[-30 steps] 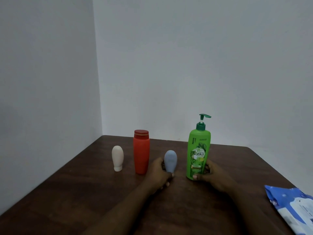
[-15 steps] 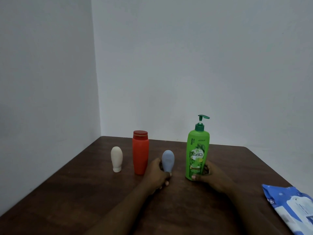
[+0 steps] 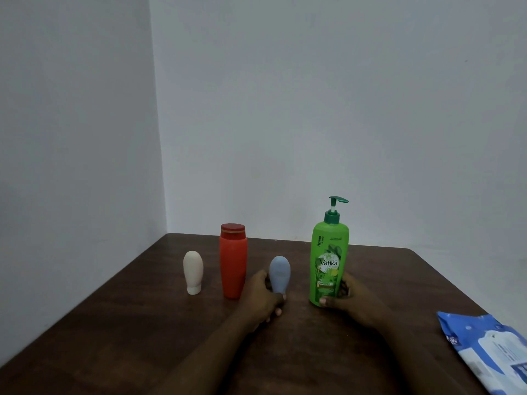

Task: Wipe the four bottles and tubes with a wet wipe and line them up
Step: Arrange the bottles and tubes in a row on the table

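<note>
Four containers stand upright in a loose row across the middle of the dark brown wooden surface [image 3: 114, 323]. From nine o'clock toward three o'clock they are a small cream plastic tube [image 3: 193, 271] resting on its cap, a taller orange-red plastic bottle [image 3: 233, 260] with a dark red cap, a small grey-blue plastic tube [image 3: 279, 276] also cap-down, and a tall green plastic pump bottle [image 3: 328, 263] with a dark green dispenser head. The cream tube and the orange-red bottle stand apart from each other and are untouched

The left hand [image 3: 263, 299] has its fingers closed around the narrow lower end of the grey-blue tube, just beside the orange-red bottle. The right hand [image 3: 352, 302] has its fingers wrapped around the base of the green pump bottle, thumb across the front

At four o'clock, near the edge of the surface and well apart from the row, lies a flat blue and white soft pack of wet wipes [image 3: 490, 354], partly cut off by the frame
</note>
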